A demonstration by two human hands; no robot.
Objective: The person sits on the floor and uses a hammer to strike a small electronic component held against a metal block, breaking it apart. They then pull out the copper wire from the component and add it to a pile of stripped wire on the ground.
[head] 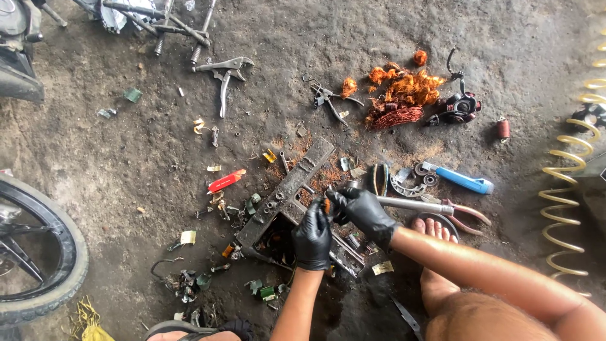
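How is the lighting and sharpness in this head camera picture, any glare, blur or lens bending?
Head view: soft, even daylight with faint shadows; mild shine on the black-gloved left hand and black-gloved right hand; the centre is sharp; the black rubber tyre and yellow coiled hose curve at the edges, suggesting wide-angle distortion.

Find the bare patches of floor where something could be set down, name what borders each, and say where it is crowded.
Free: floor between tyre and red tool; top right between copper wire and yellow hose. Crowded: around the metal bar and both gloved hands, left hand, right hand.
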